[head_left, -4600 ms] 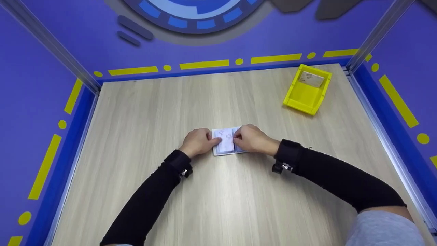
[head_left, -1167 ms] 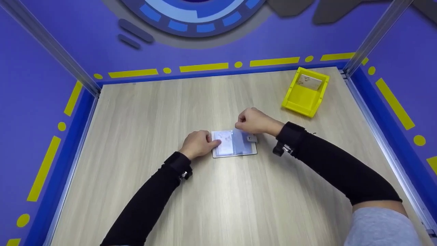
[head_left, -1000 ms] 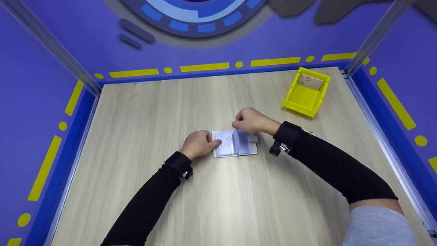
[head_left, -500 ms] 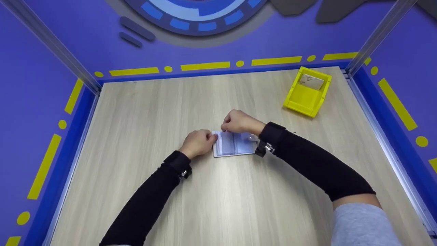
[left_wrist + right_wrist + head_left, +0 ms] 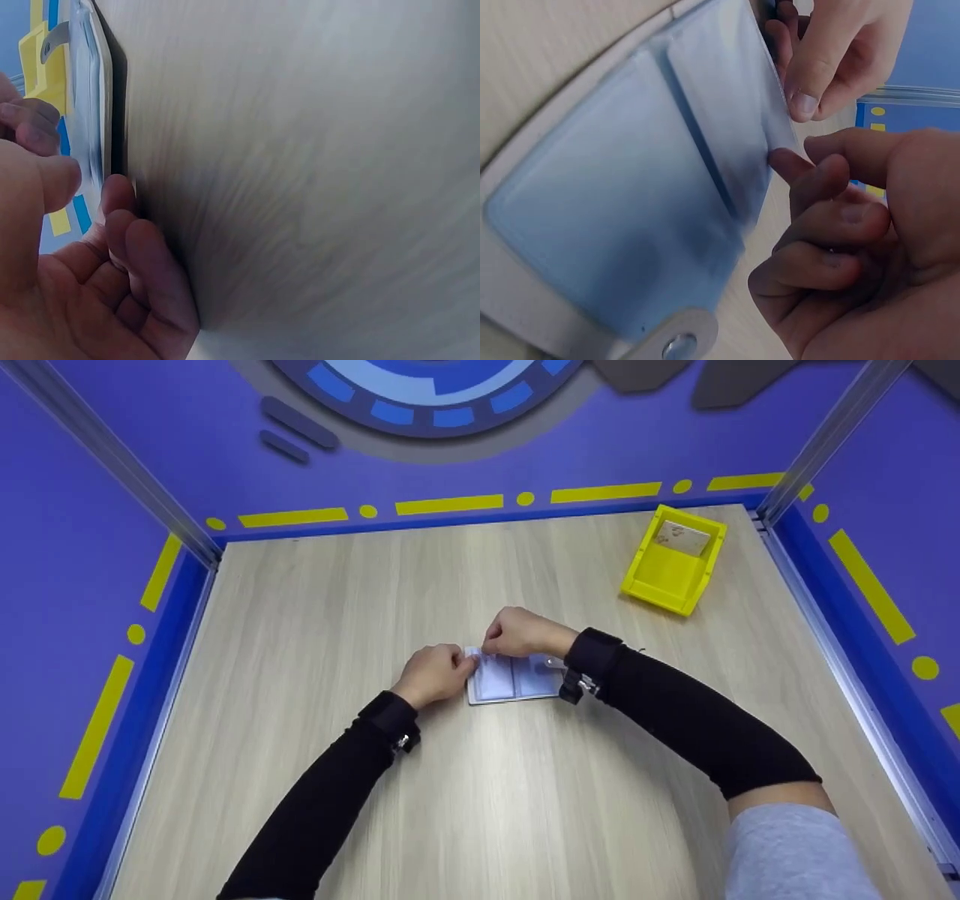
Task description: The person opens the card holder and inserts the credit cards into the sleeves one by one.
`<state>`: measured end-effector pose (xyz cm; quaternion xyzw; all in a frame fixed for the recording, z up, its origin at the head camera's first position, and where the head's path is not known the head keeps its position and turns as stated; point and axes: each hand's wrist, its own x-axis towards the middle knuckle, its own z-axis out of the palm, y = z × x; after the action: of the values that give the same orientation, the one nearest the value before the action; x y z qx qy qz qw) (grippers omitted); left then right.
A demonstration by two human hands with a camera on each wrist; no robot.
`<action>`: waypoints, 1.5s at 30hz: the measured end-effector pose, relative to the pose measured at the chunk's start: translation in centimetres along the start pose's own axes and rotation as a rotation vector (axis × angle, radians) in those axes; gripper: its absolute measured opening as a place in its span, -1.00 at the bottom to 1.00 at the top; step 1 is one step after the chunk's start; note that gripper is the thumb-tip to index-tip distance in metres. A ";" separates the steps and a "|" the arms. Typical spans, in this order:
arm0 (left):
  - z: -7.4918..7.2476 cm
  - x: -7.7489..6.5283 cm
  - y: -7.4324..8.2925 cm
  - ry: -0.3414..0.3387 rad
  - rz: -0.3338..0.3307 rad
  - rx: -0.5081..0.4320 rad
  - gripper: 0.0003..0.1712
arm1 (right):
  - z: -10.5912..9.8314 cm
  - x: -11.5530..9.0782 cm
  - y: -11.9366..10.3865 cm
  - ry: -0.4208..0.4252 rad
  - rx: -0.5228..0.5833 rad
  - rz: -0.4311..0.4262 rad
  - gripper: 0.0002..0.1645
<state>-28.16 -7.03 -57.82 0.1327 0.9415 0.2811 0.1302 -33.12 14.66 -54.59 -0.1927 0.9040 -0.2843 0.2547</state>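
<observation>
A small white card holder [image 5: 516, 699] lies spread flat on the table, with clear plastic sleeve pages [image 5: 607, 195] and a snap strap [image 5: 681, 341] at its right side. White, faintly printed content shows through the left page. My left hand [image 5: 433, 675] grips the holder's left edge, thumb over it and fingers low beside the cover. Over the far edge of the left page, my right hand [image 5: 517, 631] has its fingers curled, with a fingertip [image 5: 780, 161] at the page's corner and the thumb close by. The two hands nearly meet there.
A yellow bin [image 5: 664, 574] stands at the back right with a pale printed card [image 5: 682, 538] leaning inside. Blue-purple walls [image 5: 450, 472] with yellow marks enclose the wooden table [image 5: 337, 600] at the back and sides.
My right hand has moved left from the right page to the left page's far edge, turning a clear page over to the left. My left hand stays at the holder's left edge.
</observation>
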 end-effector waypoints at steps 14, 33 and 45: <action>0.2 -0.1 0.2 -0.034 -0.043 0.025 -0.46 | -7.1 -4.1 0.8 0.055 -0.053 -0.098 -0.70; 0.1 -0.4 0.4 -0.037 -0.071 0.011 -0.47 | -20.7 -10.2 14.8 0.578 -0.207 0.374 -0.56; 0.0 -0.3 0.6 -0.040 -0.077 0.013 -0.47 | -21.1 -12.0 21.4 0.608 -0.248 0.554 -0.60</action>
<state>-27.75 -6.58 -57.44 0.1030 0.9449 0.2670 0.1589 -40.01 45.71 -48.53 0.1209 0.9828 -0.1382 0.0184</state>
